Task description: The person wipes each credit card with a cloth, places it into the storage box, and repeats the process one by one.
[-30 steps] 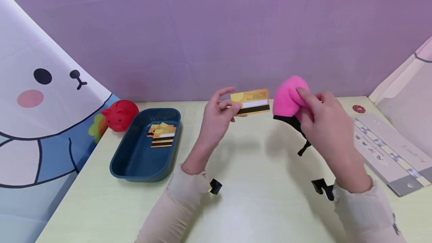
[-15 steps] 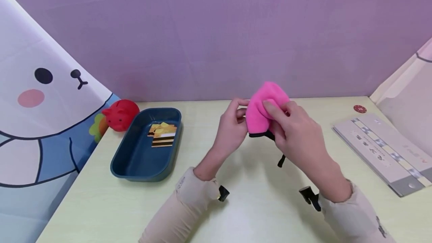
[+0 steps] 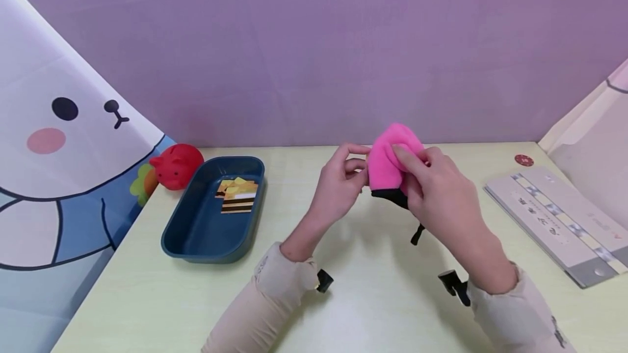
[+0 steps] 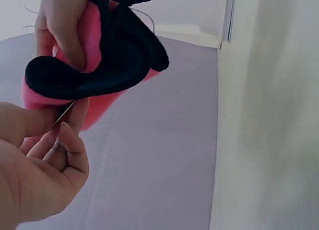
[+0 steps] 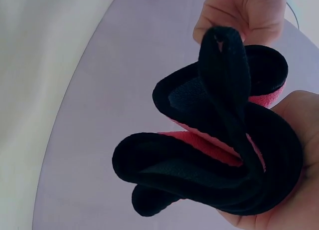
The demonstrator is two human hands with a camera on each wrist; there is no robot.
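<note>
My right hand (image 3: 444,195) grips a bunched pink fleece piece (image 3: 385,165) with black edging and a black strap (image 3: 417,235) dangling below. In the right wrist view its black edging (image 5: 189,172) lies in folds. My left hand (image 3: 338,184) pinches a bank card against the left side of the fleece. The head view hides nearly all of the card behind the fleece. From the left wrist, the card (image 4: 65,114) shows as a thin pale edge between thumb and fingers, just under the black-lined opening. Both hands are raised above the table.
A dark blue tray (image 3: 169,233) at the left holds several orange bank cards (image 3: 237,200). A red piggy bank (image 3: 179,166) stands behind it. At the right lie a grey folder (image 3: 564,222) and a red chip (image 3: 524,160). A purple cloth (image 3: 314,53) hangs behind the pale table (image 3: 363,298).
The right hand has brought the fleece leftward over the card, which was in plain view. The left hand has moved slightly right. In the last half second, the fleece has shifted a little right.
</note>
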